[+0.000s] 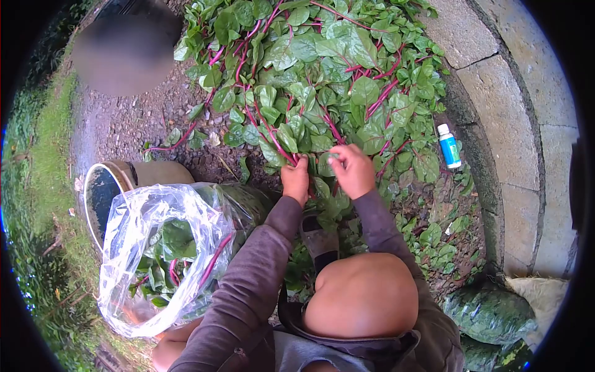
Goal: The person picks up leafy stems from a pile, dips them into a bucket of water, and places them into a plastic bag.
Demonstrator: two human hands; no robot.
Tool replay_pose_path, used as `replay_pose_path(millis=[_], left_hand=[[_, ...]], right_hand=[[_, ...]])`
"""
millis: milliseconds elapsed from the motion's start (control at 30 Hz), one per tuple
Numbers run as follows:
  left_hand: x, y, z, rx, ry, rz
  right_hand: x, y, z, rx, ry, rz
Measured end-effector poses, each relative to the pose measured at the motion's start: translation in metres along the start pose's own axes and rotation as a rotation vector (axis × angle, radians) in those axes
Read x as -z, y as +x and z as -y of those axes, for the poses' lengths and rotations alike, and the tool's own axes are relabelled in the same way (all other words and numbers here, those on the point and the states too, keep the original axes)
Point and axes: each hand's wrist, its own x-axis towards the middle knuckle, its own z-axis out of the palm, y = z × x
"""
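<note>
My left hand point(296, 181) is closed around the purple-red stems of a bunch of Malabar spinach point(273, 133), whose broad green leaves spread away from me. Close beside it on the right, my right hand point(354, 172) has thumb and fingers pinched together at a spinach leaf point(325, 165); the tips partly hide what is between them. Beyond both hands lies a large heap of the same leafy stems point(322, 56). Left of my left arm, a clear plastic bag point(118, 248) stands with its mouth open, holding leaves and stems.
A bucket point(127, 177) lies behind the bag at the left. A blue-and-white bottle point(449, 147) rests by the concrete edging point(496, 93) on the right. Filled bags of greens point(489, 313) sit at lower right. A single stem point(176, 141) lies on the gravelly soil.
</note>
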Motion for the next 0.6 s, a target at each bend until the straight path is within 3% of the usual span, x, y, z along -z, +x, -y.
replay_pose_path(millis=[67,167,267,367,433,467,567,600], left_hand=[[-0.002,-0.001,0.004,-0.074,0.013,-0.011],[0.007,0.0,0.014,-0.098,0.149,-0.038],[0.011,-0.01,0.015,-0.057,0.133,-0.043],[0.005,-0.017,0.011,-0.03,-0.102,0.001],[0.002,-0.013,0.011,-0.003,-0.225,0.047],[0.009,-0.012,0.007,0.117,-0.212,0.098],[0.014,-0.013,0.011,0.113,-0.159,0.071],[0.015,-0.016,0.014,0.096,-0.154,0.056]], right_hand=[[0.009,0.015,-0.013,-0.034,-0.206,-0.147],[-0.011,0.027,-0.053,-0.082,-0.227,-0.04],[-0.012,0.02,-0.038,-0.142,-0.142,-0.114],[-0.017,-0.003,-0.006,0.096,-0.134,-0.171],[-0.029,-0.024,0.01,0.197,-0.133,-0.09],[-0.033,-0.032,0.013,0.219,-0.135,-0.036],[-0.017,-0.037,-0.003,0.051,0.181,0.105],[-0.014,-0.035,-0.015,-0.016,0.136,0.016]])
